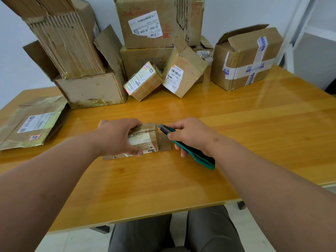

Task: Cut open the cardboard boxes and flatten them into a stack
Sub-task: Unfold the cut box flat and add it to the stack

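The left hand (pixel 118 137) clamps a small box (pixel 145 137) near the middle of the bench (pixel 236 124), fingers curled over its top and thumb wrapped along the near labelled face, while the right hand (pixel 190 137) grips a green knife (pixel 183 146) with its fingers closed round the handle. The blade tip sits at the box's upper right corner, right by the taped seam. The main risk, as I judge it, is the blade skidding along the glossy tape toward the left hand's fingers (pixel 134 125), which lie just beside the cutting line — a hard push would do it. The light box could also slide on the shiny bench. The knife's long axis runs from the near right toward the far left, blade pointing at the box; the box's long side seems to run roughly left to right. A flattened box (pixel 31 124) lies at the left edge — more boxes (pixel 160 20) wait along the far edge.
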Action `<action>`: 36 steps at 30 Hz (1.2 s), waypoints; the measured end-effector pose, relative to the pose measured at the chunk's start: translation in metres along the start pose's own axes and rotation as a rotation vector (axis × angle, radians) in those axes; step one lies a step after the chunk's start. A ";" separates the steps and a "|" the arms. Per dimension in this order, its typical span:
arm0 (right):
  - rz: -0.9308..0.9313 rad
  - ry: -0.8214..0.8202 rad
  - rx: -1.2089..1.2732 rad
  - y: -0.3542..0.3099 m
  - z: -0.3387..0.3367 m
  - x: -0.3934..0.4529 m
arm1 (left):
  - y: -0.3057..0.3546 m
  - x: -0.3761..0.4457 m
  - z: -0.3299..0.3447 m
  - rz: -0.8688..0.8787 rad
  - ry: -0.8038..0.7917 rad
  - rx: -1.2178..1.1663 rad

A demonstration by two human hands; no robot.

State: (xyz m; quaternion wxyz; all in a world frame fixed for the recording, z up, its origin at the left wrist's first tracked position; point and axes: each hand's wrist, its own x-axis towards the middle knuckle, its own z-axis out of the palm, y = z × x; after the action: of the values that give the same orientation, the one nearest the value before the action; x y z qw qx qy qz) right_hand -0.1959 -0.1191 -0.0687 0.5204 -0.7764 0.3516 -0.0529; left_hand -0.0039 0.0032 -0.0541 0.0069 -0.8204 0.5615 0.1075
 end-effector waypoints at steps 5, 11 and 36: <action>-0.036 -0.029 -0.032 0.004 0.000 -0.003 | -0.001 0.000 0.001 0.007 0.008 0.016; -0.049 -0.073 -0.017 0.008 -0.004 -0.008 | 0.000 -0.002 0.001 0.008 0.005 0.028; 0.009 -0.114 -0.004 0.006 -0.017 -0.017 | -0.011 -0.015 -0.002 -0.061 -0.131 -0.395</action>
State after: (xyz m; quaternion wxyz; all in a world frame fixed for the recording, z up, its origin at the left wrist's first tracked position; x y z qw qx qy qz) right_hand -0.2194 -0.1229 -0.0614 0.5383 -0.7776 0.3249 -0.0054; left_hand 0.0010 0.0210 -0.0508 -0.1141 -0.8136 0.5029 0.2685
